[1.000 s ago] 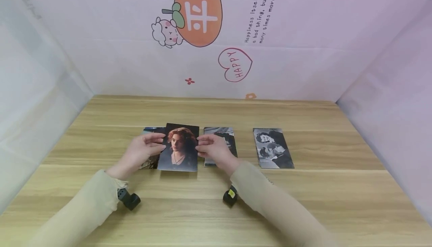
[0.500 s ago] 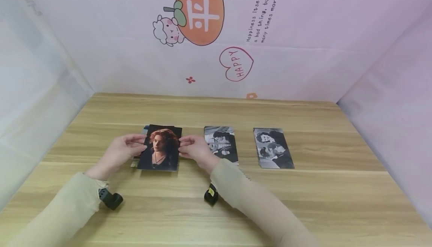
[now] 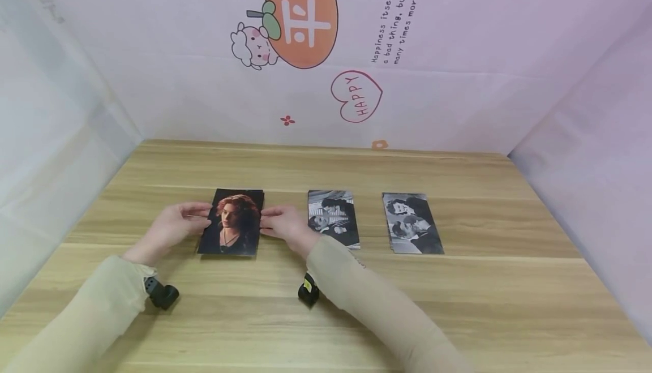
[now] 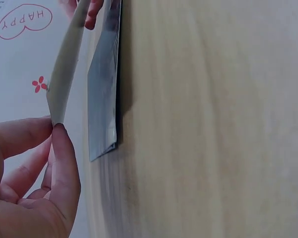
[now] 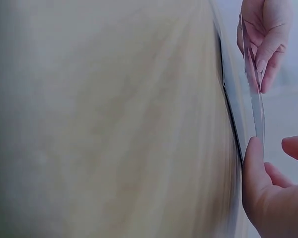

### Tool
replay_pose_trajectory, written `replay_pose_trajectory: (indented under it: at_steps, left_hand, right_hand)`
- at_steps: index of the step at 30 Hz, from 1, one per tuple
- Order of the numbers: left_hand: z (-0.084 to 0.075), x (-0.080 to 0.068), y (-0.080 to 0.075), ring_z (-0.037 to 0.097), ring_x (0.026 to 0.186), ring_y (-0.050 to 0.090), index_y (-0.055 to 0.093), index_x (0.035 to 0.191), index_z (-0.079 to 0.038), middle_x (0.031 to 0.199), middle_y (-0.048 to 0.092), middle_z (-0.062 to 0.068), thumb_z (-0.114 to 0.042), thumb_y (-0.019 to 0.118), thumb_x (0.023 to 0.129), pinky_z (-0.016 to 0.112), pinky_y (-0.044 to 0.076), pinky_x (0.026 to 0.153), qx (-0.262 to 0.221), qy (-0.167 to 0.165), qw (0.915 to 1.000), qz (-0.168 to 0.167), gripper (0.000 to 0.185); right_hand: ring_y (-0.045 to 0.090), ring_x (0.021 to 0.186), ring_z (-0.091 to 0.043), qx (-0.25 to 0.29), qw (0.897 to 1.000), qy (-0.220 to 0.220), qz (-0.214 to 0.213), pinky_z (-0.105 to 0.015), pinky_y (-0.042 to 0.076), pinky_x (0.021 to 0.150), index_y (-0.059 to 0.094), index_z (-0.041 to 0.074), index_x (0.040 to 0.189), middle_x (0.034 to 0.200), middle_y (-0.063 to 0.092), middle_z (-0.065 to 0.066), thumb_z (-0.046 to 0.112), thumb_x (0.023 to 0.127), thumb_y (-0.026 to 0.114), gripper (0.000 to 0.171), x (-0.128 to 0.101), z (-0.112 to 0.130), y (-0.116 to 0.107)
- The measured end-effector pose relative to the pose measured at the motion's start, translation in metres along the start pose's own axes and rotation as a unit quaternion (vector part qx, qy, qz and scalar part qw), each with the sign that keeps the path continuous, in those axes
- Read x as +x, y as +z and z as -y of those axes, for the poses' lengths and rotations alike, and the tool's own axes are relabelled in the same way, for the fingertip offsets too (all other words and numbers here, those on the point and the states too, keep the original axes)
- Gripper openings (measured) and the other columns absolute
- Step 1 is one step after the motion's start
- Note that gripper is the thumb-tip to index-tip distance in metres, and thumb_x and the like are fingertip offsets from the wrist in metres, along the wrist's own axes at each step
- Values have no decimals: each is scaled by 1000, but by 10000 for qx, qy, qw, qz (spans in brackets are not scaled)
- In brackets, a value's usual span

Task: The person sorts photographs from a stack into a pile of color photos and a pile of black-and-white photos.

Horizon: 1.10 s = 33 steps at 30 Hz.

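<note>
Left hand found clamped, thumb and finger pinching the left edge of a portrait print; right hand grips the opposite edge by its fingertips. Position of print: left of centre in the head view, just below mid-height, its face up.

Change noted: over the last second the print has travelled leftward, away from the centre print. Half a second ago, a strip of the stack beneath showed along the left side; it is now covered, with only a dark sliver visible at the upper right.

Contact: the left wrist view shows a gap between print and stack, so the print is judged aligned but not yet laid down. For the work in hand, this suggests sideways placement is nearly finished and only lowering and release remain.

Remainder: the centre print and a right-hand print, both black-and-white, lie on the table, unmoved.
</note>
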<state>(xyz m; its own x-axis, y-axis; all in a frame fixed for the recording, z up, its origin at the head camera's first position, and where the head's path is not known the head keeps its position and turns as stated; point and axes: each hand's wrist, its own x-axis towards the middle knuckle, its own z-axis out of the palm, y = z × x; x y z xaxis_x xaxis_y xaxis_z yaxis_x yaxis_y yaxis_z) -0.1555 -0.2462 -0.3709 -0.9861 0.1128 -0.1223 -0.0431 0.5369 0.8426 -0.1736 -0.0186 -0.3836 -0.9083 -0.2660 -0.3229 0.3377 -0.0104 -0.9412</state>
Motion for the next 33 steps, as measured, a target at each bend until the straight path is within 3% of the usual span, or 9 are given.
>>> replay_pose_trajectory:
  at_steps: [4,11,20,26,33]
  left_hand:
    - [2,2,0,-6,82,59,47,129,15,123,56,31,-1,61,88,14,53,72,-206,-71,9998,25,46]
    - [6,4,-3,-9,88,56,46,129,15,128,52,33,-5,60,90,9,50,74,-13,65,9999,78,46]
    - [8,4,-4,-13,89,52,44,132,14,129,51,33,-8,59,91,8,48,75,53,22,9999,163,49]
    - [8,6,-4,-16,87,50,45,132,13,130,52,31,-9,58,92,7,47,76,96,-79,9999,106,48]
    - [6,8,-1,-8,90,53,46,131,13,129,53,31,-9,58,92,7,47,75,337,-110,9994,26,47]
  right_hand:
    - [61,106,-34,-181,9998,53,68,-37,54,90,53,-13,121,116,60,-28,-7,91,51,31,1,1,1]
    - [61,109,-33,-612,9979,-147,123,-36,55,88,55,-10,123,123,59,-23,-4,89,55,34,1,1,2]
    - [61,111,-31,-784,9967,-203,100,-34,54,90,57,-7,122,126,58,-21,-4,86,57,36,1,3,5]
    - [63,107,-27,-1324,9906,-328,70,-29,56,85,58,-3,123,128,57,-20,-2,86,59,37,1,3,8]
    - [64,101,-23,-1890,9811,-422,-20,-25,56,80,61,0,122,128,57,-20,0,84,61,38,-1,5,11]
